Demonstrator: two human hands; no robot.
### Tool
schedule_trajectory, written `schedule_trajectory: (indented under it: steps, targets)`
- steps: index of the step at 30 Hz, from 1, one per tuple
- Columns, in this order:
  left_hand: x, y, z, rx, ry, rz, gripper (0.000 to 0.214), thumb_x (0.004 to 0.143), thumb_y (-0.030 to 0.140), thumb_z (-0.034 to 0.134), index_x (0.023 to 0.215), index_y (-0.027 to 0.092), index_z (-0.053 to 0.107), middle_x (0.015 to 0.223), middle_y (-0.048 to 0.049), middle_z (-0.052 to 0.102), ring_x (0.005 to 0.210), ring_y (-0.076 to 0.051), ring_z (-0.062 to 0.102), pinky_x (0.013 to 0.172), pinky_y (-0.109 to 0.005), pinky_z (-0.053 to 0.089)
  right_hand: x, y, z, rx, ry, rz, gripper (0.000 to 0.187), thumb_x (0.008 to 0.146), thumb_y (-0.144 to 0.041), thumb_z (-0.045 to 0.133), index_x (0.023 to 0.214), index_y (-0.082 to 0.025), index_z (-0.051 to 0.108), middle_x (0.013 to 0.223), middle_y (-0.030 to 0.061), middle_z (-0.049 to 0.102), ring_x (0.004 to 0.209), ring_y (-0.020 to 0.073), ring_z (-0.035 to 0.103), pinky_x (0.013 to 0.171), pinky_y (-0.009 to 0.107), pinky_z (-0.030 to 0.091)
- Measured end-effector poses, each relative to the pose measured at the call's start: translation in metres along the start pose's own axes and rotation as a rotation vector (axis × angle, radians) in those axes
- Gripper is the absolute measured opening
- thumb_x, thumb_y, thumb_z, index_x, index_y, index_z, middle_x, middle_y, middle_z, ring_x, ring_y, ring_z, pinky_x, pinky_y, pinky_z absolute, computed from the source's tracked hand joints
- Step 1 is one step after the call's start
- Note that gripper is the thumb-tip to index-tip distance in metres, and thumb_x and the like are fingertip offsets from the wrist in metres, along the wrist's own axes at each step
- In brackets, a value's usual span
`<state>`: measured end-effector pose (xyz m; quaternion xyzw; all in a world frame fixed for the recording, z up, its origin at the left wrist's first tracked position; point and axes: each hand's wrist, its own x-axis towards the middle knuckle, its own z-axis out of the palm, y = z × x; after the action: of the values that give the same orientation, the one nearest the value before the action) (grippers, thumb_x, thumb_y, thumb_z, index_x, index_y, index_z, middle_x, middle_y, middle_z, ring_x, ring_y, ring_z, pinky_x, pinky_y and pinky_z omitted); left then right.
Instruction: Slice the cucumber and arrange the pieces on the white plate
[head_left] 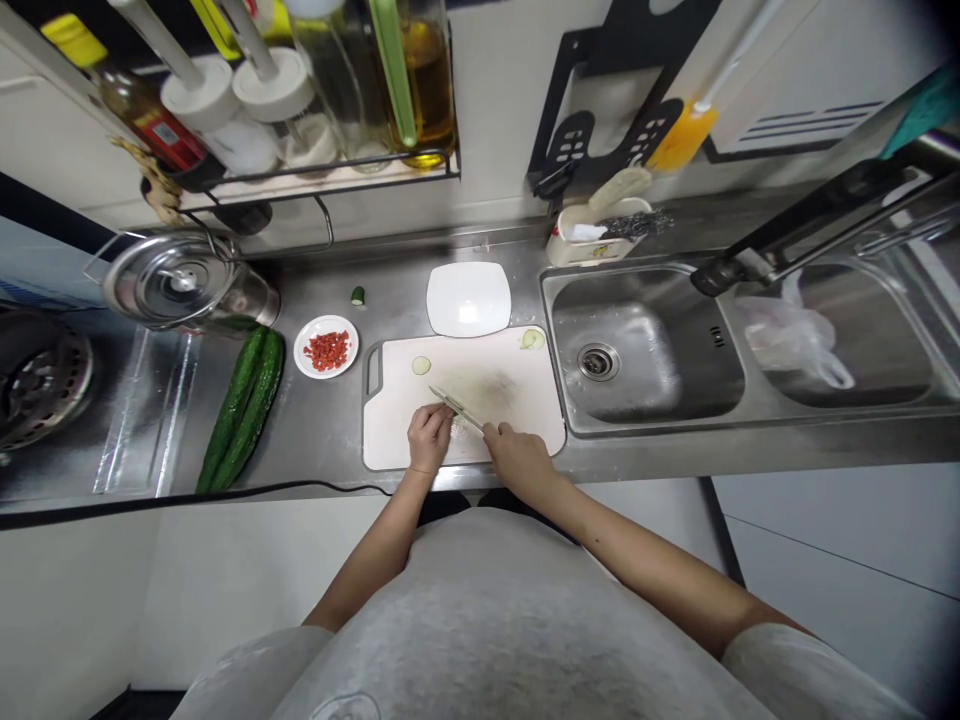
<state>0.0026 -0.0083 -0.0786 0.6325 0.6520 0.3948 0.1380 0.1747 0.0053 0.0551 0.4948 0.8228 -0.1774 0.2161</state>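
Observation:
My right hand [519, 462] is wrapped round the handle of a knife [459, 408], its blade pointing up and left over a white cutting board [397, 435]. Close against the blade, my left hand [429, 437] has its fingers pinched together; what they hold, if anything, is hidden. Small pale bits [463, 427] lie beside the left fingertips, under the blade. A round cucumber slice [421, 366] rests near the board's upper left, and a few more pale green slices [532, 339] sit in its upper right corner. A greenish wet smear marks the middle of the board.
Behind the board stands a white square dish [469, 300]. To the left are a plate of chopped red pieces [328, 350], a cucumber end [358, 296], two whole cucumbers [244, 410] and a lidded steel pot [184, 280]. A double sink [645, 350] adjoins on the right.

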Motion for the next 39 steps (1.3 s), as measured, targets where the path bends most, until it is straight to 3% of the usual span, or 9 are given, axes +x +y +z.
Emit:
schedule_trajectory:
  steps: [4, 39]
  targets:
    - [0.001, 0.000, -0.001, 0.011, 0.009, 0.013, 0.017, 0.089, 0.026, 0.051, 0.086, 0.020, 0.067, 0.087, -0.0057, 0.064, 0.085, -0.014, 0.059, 0.078, -0.030, 0.050, 0.000, 0.001, 0.000, -0.008, 0.020, -0.031, 0.026, 0.093, -0.011, 0.027, 0.108, -0.017, 0.048, 0.095, 0.0123, 0.062, 0.081, 0.0202, 0.066, 0.064, 0.027, 0.045]
    - [0.000, -0.001, 0.000, 0.004, 0.021, 0.030, 0.016, 0.088, 0.023, 0.051, 0.083, 0.019, 0.066, 0.086, -0.0061, 0.063, 0.086, -0.015, 0.058, 0.079, -0.030, 0.049, 0.012, -0.007, -0.003, 0.004, 0.027, -0.072, 0.025, 0.093, -0.009, 0.027, 0.105, -0.014, 0.048, 0.094, 0.0138, 0.064, 0.084, 0.0216, 0.067, 0.065, 0.028, 0.048]
